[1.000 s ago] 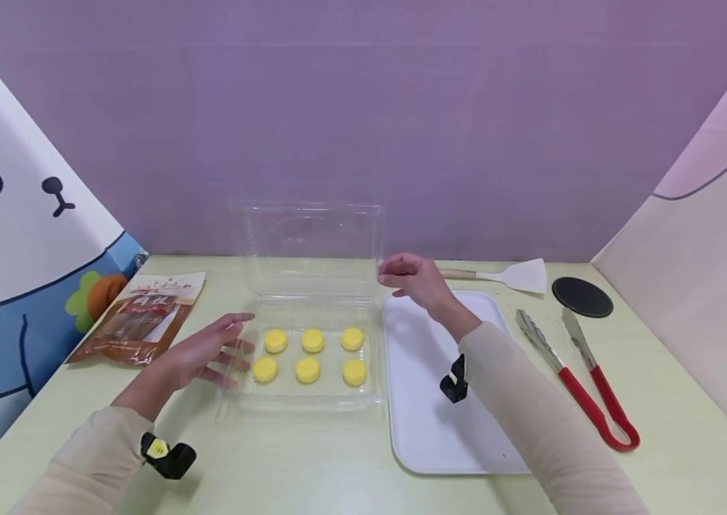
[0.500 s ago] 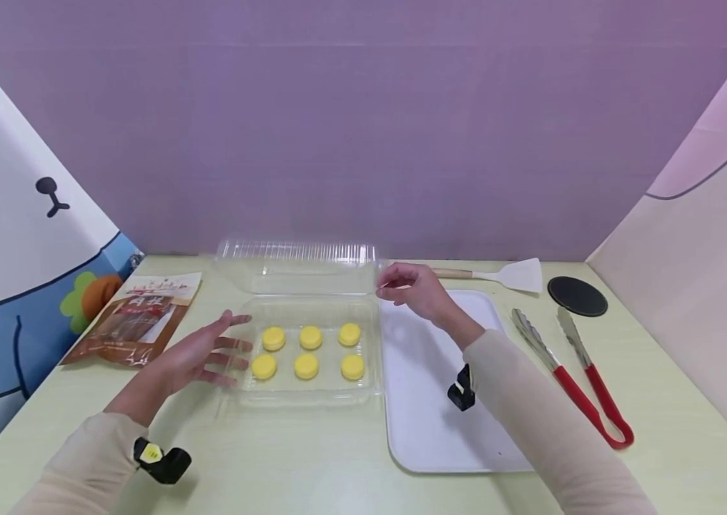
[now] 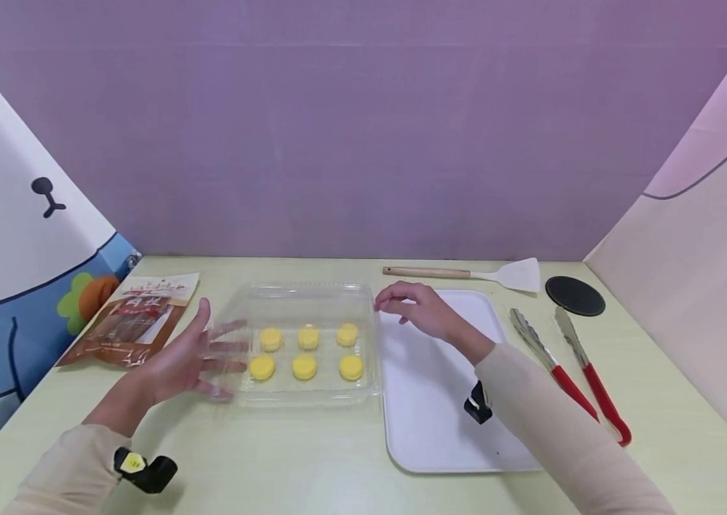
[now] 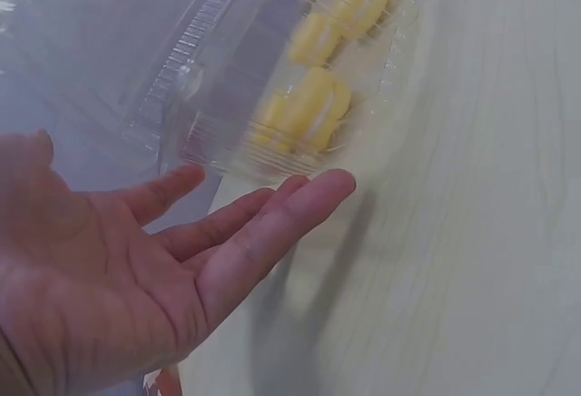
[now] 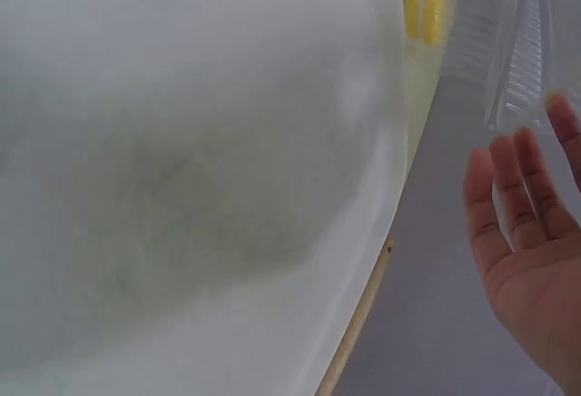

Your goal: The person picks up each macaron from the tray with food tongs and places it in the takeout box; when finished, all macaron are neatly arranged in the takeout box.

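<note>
Several yellow macarons (image 3: pixel 304 367) lie in two rows inside a clear plastic clamshell box (image 3: pixel 312 399). Its transparent lid (image 3: pixel 308 291) reaches over them in the head view. My left hand (image 3: pixel 173 361) spreads its fingers beside the box's left side, thumb raised. From the left wrist, that same hand (image 4: pixel 154 269) shows an upturned palm, fingertips close to the ridged plastic. At the box's far right corner is my right hand (image 3: pixel 417 307), fingers bent in the head view. The right wrist view shows this hand (image 5: pixel 536 251) with fairly straight fingertips right at the clear lid's edge.
A white tray (image 3: pixel 427 429) lies right of the box, under my right forearm. Beyond it are a white spatula (image 3: pixel 517 275) with a wooden handle, a black disc (image 3: pixel 575 295) and red-handled tongs (image 3: pixel 610 408). A brown snack packet (image 3: pixel 134 322) lies at the left.
The lid has swung from upright down toward the box. My right hand has come slightly nearer with it. My left hand has shifted a little left, its thumb lifting.
</note>
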{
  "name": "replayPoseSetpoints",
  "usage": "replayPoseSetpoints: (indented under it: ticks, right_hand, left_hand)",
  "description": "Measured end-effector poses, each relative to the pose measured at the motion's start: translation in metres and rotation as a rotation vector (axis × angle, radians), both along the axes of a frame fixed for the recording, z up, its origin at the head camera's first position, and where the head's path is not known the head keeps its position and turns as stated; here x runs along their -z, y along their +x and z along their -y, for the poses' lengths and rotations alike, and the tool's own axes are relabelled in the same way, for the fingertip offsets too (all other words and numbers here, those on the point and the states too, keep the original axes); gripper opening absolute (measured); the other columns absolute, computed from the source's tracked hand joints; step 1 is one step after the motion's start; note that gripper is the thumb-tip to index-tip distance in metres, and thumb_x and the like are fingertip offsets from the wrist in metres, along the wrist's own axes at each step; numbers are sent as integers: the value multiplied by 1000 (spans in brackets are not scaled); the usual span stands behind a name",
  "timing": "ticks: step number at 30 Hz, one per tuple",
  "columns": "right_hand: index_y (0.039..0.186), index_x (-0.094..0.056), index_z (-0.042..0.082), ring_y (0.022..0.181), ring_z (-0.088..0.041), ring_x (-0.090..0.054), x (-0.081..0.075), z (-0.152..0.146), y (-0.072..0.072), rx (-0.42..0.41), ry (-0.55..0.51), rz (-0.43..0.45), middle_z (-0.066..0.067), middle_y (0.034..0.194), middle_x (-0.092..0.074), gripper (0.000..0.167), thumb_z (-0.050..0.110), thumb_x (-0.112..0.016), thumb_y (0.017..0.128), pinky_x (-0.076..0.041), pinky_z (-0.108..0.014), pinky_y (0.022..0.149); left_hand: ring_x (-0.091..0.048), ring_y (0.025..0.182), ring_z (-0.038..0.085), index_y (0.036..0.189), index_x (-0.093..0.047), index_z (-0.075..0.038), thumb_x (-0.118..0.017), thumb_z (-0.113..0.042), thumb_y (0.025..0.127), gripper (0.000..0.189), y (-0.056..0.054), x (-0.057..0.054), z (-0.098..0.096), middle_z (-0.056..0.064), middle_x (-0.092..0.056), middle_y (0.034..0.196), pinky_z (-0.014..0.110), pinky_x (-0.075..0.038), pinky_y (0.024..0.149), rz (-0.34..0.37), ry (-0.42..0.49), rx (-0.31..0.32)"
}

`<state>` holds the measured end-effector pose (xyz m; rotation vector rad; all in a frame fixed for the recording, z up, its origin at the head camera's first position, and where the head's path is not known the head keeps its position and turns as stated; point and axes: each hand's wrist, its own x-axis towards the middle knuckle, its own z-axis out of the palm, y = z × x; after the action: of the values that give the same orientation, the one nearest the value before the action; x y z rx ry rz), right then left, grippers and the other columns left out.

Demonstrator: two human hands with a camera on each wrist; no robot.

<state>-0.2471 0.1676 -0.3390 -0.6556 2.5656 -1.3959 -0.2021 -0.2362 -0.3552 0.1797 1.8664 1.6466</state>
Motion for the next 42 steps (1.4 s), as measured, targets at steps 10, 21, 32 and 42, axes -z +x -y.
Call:
replayPoseSetpoints:
  ticks: [10, 21, 32, 42]
  right_hand:
    - [110, -74, 12, 107, -22, -61, 8, -3, 12, -93, 167, -171, -9, 128, -64, 21, 29, -69, 98, -54, -37, 78]
    - [119, -68, 7, 110, -29, -63, 12, -2, 13, -93, 232, -221, -14, 137, -59, 30, 26, -71, 96, -56, -32, 75]
    - [143, -52, 3, 114, -31, -61, 8, 4, 43, -30, 261, -143, -18, 145, -52, 53, 23, -70, 97, -55, -36, 79]
    - [124, -62, 1, 90, -19, -64, 10, 12, 91, 81, 127, 102, -6, 100, -69, 38, 28, -70, 97, -52, -33, 72]
  left_hand:
    - [-11, 149, 52, 164, 5, -14, -34, -52, 109, 78, 4, 0, -4, 29, 3, 166, 52, -55, 88, 21, -27, 25]
    - [-19, 146, 53, 163, 1, -7, -52, -47, 104, 89, -4, 1, -12, 30, -9, 164, 46, -55, 90, -22, -173, -49]
    - [-19, 145, 54, 163, 1, -6, -50, -44, 104, 87, -4, -4, -18, 30, -7, 164, 44, -56, 87, -24, -177, -80]
    - [-20, 144, 54, 162, 6, -6, -49, -44, 104, 88, -2, -5, -22, 31, -8, 162, 44, -57, 84, -18, -176, -88]
